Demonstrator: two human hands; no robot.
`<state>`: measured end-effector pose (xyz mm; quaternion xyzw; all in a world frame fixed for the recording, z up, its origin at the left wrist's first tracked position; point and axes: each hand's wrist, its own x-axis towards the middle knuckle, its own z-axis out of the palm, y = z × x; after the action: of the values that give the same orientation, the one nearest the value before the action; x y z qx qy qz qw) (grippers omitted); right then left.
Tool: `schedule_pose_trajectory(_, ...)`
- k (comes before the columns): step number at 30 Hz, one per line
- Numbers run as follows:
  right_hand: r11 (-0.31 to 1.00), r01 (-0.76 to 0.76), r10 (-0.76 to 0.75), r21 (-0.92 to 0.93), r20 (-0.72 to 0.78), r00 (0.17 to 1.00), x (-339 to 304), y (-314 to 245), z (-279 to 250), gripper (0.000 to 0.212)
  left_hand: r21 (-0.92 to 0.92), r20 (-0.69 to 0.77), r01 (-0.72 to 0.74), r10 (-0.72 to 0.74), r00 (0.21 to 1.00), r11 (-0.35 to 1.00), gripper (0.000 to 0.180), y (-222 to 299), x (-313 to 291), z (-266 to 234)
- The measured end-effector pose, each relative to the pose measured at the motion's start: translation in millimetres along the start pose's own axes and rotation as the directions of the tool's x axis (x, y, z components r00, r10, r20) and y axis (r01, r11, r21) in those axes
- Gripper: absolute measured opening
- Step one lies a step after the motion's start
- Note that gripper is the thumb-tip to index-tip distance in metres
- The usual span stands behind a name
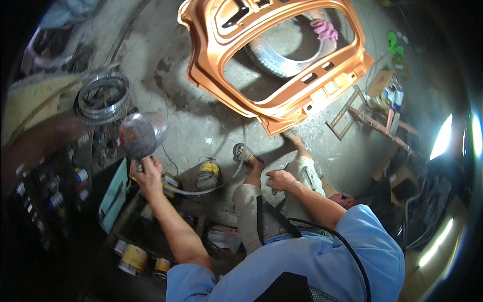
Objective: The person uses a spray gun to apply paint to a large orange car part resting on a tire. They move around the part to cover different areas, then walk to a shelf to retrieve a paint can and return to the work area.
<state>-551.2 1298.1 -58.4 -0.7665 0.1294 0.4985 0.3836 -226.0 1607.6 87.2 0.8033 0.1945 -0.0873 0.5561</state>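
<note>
In my left hand (146, 176), at the left, is a spray gun (143, 135) with a large round metal cup, streaked with grey and reddish paint. My fingers are wrapped round its handle, just under the cup. A pale hose (201, 192) curves across the floor from near that hand toward my foot. My right hand (283, 180) is in front of my thigh with its fingers curled. A slim dark thing shows at its edges; I cannot make out what it is. Ahead stands an orange-painted car tailgate panel (211, 75) with a big window opening, apart from both hands.
A tyre (276, 60) with a pink cloth (324, 30) on it lies under the panel. A tin (208, 176) stands by my foot. More tins (133, 259) sit on a shelf at lower left. Round metal rings (103, 95) are stacked at left. A metal frame (347, 116) stands right.
</note>
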Motion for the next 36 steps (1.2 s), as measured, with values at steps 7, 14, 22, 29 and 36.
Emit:
schedule_pose_trajectory(7, 0.939, 0.333, -0.32, 0.085, -0.135, 0.938, 25, -152, -59, 0.056, 0.193, 0.577, -0.627, 0.429, 0.694, 0.755, 0.055, 123, 113, -24)
schedule_pose_trajectory(14, 0.969, 0.226, -0.2, 0.099, -0.217, 0.955, 85, -194, -161, 0.056, 0.106, 0.937, -0.826, 0.221, 0.269, 0.554, 0.056, 215, 210, 81)
schedule_pose_trajectory(22, 0.939, 0.147, -0.059, 0.31, -0.274, 0.96, 119, -235, -221, 0.051, 0.07, 0.965, -0.912, -0.261, -0.041, 0.404, 0.078, 294, 291, 239)
schedule_pose_trajectory(29, 0.818, 0.078, 0.236, 0.57, -0.458, 0.857, 162, -297, -229, 0.048, -0.19, 0.921, -0.851, -0.212, -0.328, 0.489, 0.076, 249, 343, 378)
schedule_pose_trajectory(36, 0.605, 0.241, 0.367, 0.759, -0.535, 0.761, 233, -431, -272, 0.058, -0.198, 0.822, -0.774, -0.328, -0.465, 0.601, 0.078, 197, 298, 435)
